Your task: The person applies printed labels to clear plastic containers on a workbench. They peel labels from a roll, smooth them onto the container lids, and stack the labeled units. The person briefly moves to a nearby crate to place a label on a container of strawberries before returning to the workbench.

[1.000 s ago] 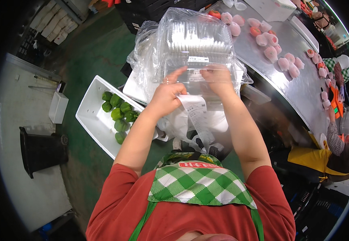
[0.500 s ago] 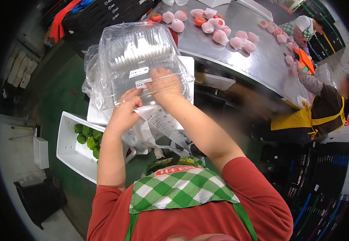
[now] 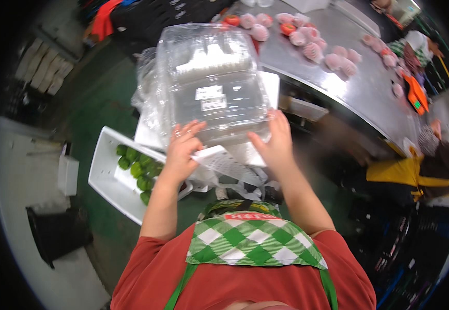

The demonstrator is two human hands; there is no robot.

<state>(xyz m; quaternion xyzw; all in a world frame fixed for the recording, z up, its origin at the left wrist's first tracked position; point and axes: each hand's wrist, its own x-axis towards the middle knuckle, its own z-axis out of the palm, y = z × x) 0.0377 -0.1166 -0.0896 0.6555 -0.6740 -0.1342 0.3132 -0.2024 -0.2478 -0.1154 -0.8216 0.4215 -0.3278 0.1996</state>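
In front of me is a stack of clear plastic clamshell containers (image 3: 234, 111), partly inside clear plastic wrapping. Two white labels (image 3: 213, 102) lie close together on the top one. My left hand (image 3: 182, 150) rests by the stack's near left corner, fingertips on the plastic. A white strip of labels (image 3: 224, 163) extends from its thumb and hangs toward me. At the near right corner, my right hand (image 3: 277, 142) has its fingers and thumb spread against the container edge.
A white foam box (image 3: 105, 175) with green peppers (image 3: 136, 168) stands low at left. On the metal table (image 3: 369, 98) lie tomatoes and round items in pink foam nets (image 3: 312, 51), with an orange handheld device (image 3: 415, 95). A co-worker in a yellow apron (image 3: 395, 173) is at right.
My right hand has come off the labels on the lid and moved to the stack's near right corner. The left hand stays by the near left corner with the strip. The view has shifted.
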